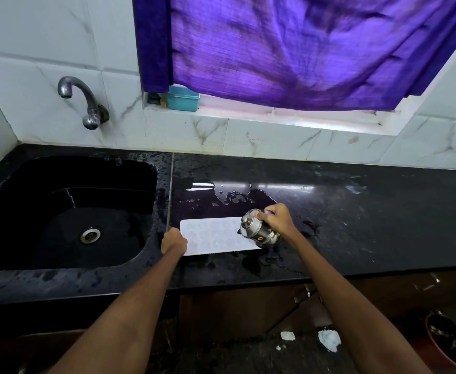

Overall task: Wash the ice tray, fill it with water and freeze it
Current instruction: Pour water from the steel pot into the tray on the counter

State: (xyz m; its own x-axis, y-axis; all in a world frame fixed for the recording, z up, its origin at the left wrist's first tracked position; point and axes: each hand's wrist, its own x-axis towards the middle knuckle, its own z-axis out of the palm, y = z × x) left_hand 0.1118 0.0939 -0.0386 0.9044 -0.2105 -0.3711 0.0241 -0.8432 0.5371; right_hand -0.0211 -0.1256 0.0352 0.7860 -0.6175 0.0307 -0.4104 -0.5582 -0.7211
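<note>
The white ice tray (216, 236) lies flat on the black tabletop (356, 211), just below the centre of the frame and right of the sink (67, 211). The left hand (173, 241) grips its near-left corner, fingers curled over the edge. The right hand (275, 218) is wrapped around a small steel jug (258, 229), tilted over the tray's right end, so this looks like the filling step. Whether water is actually running from the jug is hard to tell at this size.

The risks are plain. A steep tilt would likely overfill the end cells and send water across the tabletop, which is already wet with a puddle behind the tray. The wet, glossy stone could let the tray slide if the left hand eases off. Carrying a brimming tray to the freezer may slosh it.

A tap (82, 101) juts from the marbled white tiles at upper left. A purple curtain (302, 49) hangs over the window, with a teal box (183, 99) on the sill. Scraps of paper (329, 340) lie on the floor at lower right.
</note>
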